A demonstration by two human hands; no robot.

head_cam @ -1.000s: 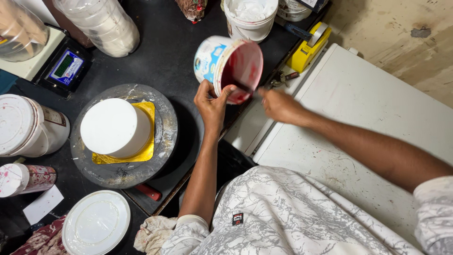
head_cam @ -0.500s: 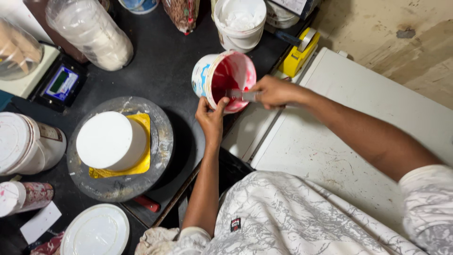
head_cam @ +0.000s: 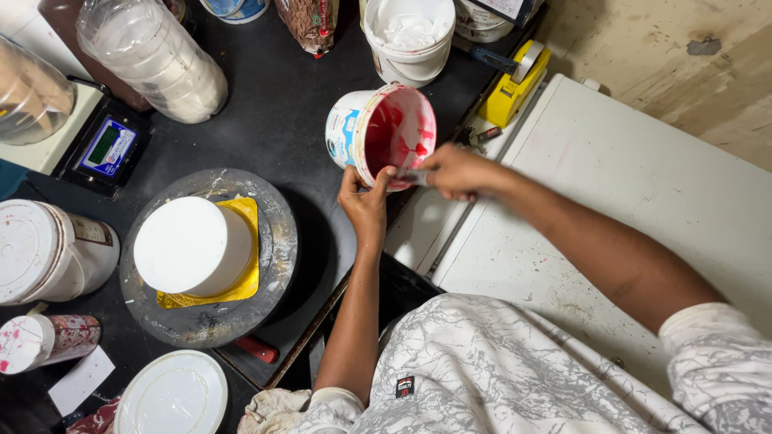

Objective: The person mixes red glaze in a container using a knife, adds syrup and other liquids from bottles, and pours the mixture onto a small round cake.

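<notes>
Head view: left hand (head_cam: 366,201) pinches the lower rim of a white tub (head_cam: 382,133) smeared red inside, thumb and fingers closed on the edge, tub tipped on its side with the mouth facing the person. Right hand (head_cam: 454,170) is closed around a small metal spatula (head_cam: 412,178), blade end reaching into the tub mouth at the lower rim. Tub sits at the right edge of the black worktop (head_cam: 273,120), right where it meets the white chest-top surface (head_cam: 643,185); a yellow tape dispenser (head_cam: 515,84) is just beside the tub on that seam, a white bucket (head_cam: 410,36) close behind it. Open black surface lies left of the tub, between it and the grey turntable (head_cam: 273,265).

Versus half a second ago: tub stays tipped in the same grip, right hand has slid a little lower along the rim, spatula still inside. Turntable and cake unmoved.

Turntable carries a white round cake (head_cam: 189,245) on a yellow board (head_cam: 241,285). Digital scale (head_cam: 108,149) and a clear jar (head_cam: 153,56) sit at the back left, lidded white tubs (head_cam: 48,253) on the left edge, a white lid (head_cam: 173,394) near the front. Bare stained wall (head_cam: 683,56) on the right.
</notes>
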